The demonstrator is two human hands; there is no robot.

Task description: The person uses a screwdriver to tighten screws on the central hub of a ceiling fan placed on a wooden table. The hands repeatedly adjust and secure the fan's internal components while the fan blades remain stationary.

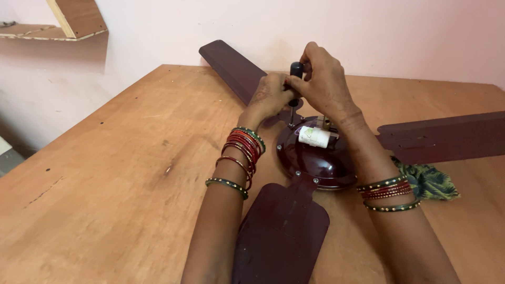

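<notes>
Two hands are working at upper centre: the right hand [322, 79] is clenching the black screwdriver [296, 73], the left hand [271, 94] steadying its shaft over the maroon ceiling fan [315, 155]. Keeping it upright should help. Around them are lying the wooden bench [115, 173] and pink wall [368, 26].

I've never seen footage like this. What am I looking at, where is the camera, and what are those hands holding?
There is one picture, taken by a camera worn on a person's head, looking down at their own two bare hands. On the wooden table lies a dark maroon ceiling fan with its blades spread out and a small white cylinder on its hub. Both the left hand and right hand grip a screwdriver with a black handle, held upright over the blade joint. A green patterned cloth lies under the right blade.
</notes>
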